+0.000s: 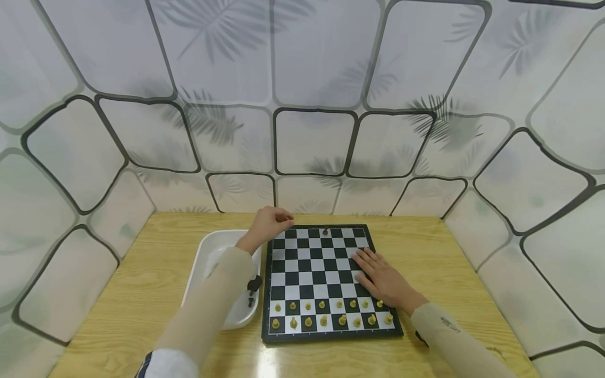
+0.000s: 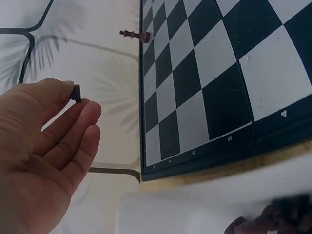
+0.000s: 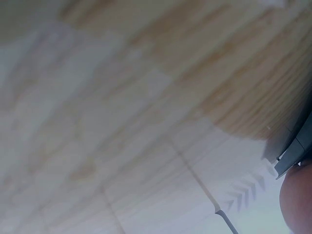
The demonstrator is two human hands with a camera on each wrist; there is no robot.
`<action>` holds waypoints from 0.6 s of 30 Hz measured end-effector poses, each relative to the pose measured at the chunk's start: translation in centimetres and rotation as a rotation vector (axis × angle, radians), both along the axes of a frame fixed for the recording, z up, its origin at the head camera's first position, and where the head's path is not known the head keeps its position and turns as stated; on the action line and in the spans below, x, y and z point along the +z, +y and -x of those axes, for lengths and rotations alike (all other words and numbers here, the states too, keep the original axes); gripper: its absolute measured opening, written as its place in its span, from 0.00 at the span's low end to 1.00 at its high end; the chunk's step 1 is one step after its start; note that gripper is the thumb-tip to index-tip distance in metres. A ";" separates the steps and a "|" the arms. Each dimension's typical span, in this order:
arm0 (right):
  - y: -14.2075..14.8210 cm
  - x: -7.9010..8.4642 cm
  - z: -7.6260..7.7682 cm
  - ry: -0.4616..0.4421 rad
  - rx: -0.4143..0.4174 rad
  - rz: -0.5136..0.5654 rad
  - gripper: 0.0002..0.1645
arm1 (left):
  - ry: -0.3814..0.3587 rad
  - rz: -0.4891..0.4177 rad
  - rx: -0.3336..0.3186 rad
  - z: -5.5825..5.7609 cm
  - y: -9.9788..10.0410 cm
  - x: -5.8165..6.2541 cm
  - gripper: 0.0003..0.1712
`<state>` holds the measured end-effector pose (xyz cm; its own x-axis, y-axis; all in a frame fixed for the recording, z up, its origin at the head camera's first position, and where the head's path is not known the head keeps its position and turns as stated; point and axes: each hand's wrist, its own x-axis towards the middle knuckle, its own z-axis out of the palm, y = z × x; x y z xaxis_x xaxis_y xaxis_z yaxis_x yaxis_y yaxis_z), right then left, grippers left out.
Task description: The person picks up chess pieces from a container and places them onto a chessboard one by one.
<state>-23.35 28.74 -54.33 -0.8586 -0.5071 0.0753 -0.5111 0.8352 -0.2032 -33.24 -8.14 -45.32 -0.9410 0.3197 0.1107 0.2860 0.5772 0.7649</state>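
My left hand [image 1: 267, 226] is above the far left corner of a black-and-white chessboard [image 1: 331, 338]. Its thumb and fingertips pinch a small dark chess piece [image 2: 76, 93], mostly hidden by the fingers. One dark red-brown chess piece with a crowned top [image 2: 134, 34] stands upright on the far row. My right hand [image 1: 385, 278] lies with fingers extended over the board's right edge. Only a bit of that hand shows in the right wrist view. Two rows of yellow chess pieces [image 1: 323, 319] stand along the near side.
Left of the board, a white plastic tray [image 1: 200, 262] holds dark chess pieces [image 1: 254, 283], partly covered by my left sleeve. Board and tray rest on a wooden table [image 1: 449, 262]. A patterned covering [image 1: 312, 142] rises behind the table and at both sides.
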 end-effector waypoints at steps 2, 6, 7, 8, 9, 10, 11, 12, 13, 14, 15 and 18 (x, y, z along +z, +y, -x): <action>0.0 0.0 0.0 0.000 0.000 -0.001 0.38 | -0.008 -0.010 0.006 0.2 0.3 -0.3 0.12; 0.0 0.0 -0.1 0.002 -0.003 0.002 0.38 | -0.005 -0.026 0.014 0.6 1.0 -0.8 0.13; 0.0 0.1 -0.1 0.003 -0.004 0.003 0.38 | -0.001 -0.031 0.017 0.7 1.1 -0.9 0.13; 0.0 0.1 -0.1 0.004 -0.004 0.004 0.39 | 0.004 -0.034 0.019 0.7 1.3 -1.0 0.13; 0.0 0.1 -0.1 0.005 -0.005 0.006 0.39 | 0.005 -0.038 0.023 0.8 1.4 -1.1 0.13; 0.0 0.0 -0.1 0.006 -0.005 0.004 0.39 | 0.007 -0.037 0.028 0.8 1.6 -1.1 0.13; 0.0 0.0 -0.1 0.003 -0.005 0.006 0.39 | 0.009 -0.035 0.035 0.9 1.7 -1.3 0.12; 0.1 0.0 0.0 0.003 -0.006 0.007 0.39 | 0.008 -0.031 0.041 1.0 1.8 -1.4 0.12; 0.1 0.0 0.0 0.003 -0.005 0.007 0.39 | 0.010 -0.022 0.046 1.0 1.9 -1.5 0.12; 0.1 -0.1 0.0 0.004 -0.005 0.006 0.39 | 0.006 -0.016 0.052 1.0 2.0 -1.6 0.13; 0.1 -0.1 0.0 0.007 -0.004 0.004 0.39 | 0.000 -0.012 0.056 1.1 2.1 -1.8 0.13; 0.1 -0.2 0.1 0.012 0.000 0.004 0.39 | -0.005 0.006 0.060 1.2 2.3 -2.2 0.13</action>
